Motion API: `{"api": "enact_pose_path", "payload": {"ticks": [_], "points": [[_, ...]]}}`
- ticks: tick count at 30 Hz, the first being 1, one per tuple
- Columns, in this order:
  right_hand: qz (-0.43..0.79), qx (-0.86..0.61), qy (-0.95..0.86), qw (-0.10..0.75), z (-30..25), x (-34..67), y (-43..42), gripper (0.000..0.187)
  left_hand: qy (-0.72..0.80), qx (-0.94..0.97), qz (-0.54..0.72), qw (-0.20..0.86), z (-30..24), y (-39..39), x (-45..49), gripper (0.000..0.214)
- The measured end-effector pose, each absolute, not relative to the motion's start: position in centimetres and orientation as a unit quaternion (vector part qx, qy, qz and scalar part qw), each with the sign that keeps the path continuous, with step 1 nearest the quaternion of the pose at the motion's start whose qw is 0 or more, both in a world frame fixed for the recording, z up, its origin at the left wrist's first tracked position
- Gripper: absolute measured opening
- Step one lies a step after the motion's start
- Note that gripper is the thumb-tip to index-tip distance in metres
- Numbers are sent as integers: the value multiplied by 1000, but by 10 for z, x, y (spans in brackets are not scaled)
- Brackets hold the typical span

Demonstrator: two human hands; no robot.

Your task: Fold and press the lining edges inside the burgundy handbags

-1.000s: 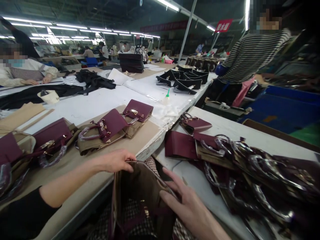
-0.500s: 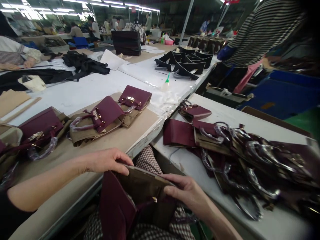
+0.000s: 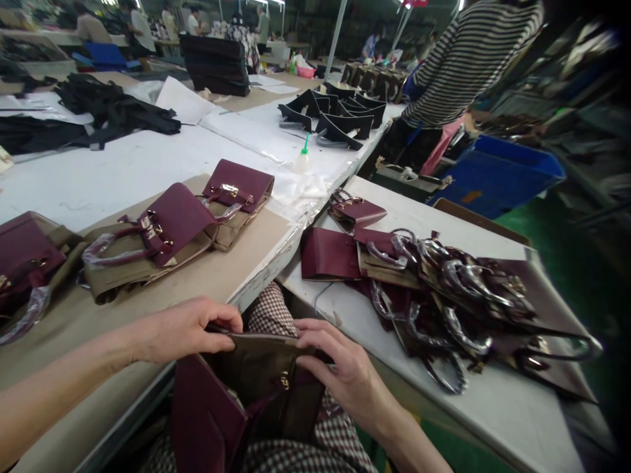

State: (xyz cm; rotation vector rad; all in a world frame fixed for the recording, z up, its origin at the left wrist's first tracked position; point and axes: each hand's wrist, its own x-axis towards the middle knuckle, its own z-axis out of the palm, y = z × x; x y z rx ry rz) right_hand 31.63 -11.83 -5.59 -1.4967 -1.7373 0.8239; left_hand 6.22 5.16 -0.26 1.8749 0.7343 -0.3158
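Left hand [image 3: 210,332] and right hand [image 3: 340,368] had closed grips, both pinching rim [image 3: 269,338] of burgundy bag [image 3: 211,407], over checkered fabric [image 3: 340,440].

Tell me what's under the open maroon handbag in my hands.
Brown-and-white checked fabric shows around the open maroon handbag; whatever lies directly beneath it is covered.

Blue bin [image 3: 493,187] and, seemingly, a pink basin [image 3: 305,72]
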Motion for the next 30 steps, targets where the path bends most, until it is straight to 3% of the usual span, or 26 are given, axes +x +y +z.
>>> {"api": "enact_pose_path", "payload": {"ticks": [10, 19, 30], "points": [[336, -602, -637, 346, -58, 309, -111, 19, 317, 767, -116, 546, -3, 50, 53, 10], [289, -597, -678, 317, -47, 304, -112, 10, 325, 779, -110, 526, 0, 46, 52, 13], [294, -630, -628, 351, -50, 297, -105, 22, 327, 755, -106, 558, 4, 42, 54, 18]]}}
